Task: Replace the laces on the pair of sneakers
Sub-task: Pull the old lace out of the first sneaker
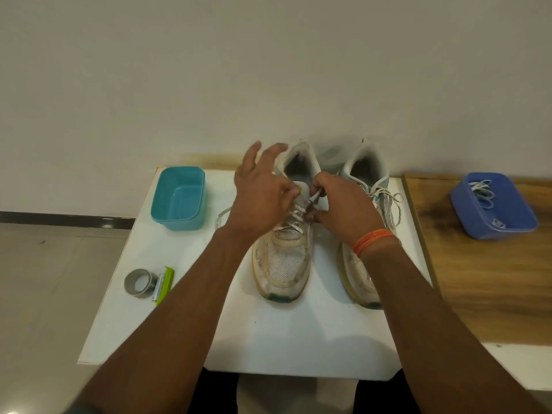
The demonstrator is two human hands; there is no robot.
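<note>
Teal tub (pixel 178 198), tape roll (pixel 138 281) left — blue tub (pixel 493 206) right

We take this for a plain room indoors, likely a home: a bare pale wall (pixel 268 70) fills the upper frame, a tiled floor (pixel 44 279) lies at lower left, and a small white table (pixel 283 339) adjoins a wooden surface (pixel 478 279) at right.

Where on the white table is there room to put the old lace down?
Bare table lies in front of the sneakers' toes, and between the teal tub and tape roll. It's crowded around the left sneaker, where both hands work.
</note>
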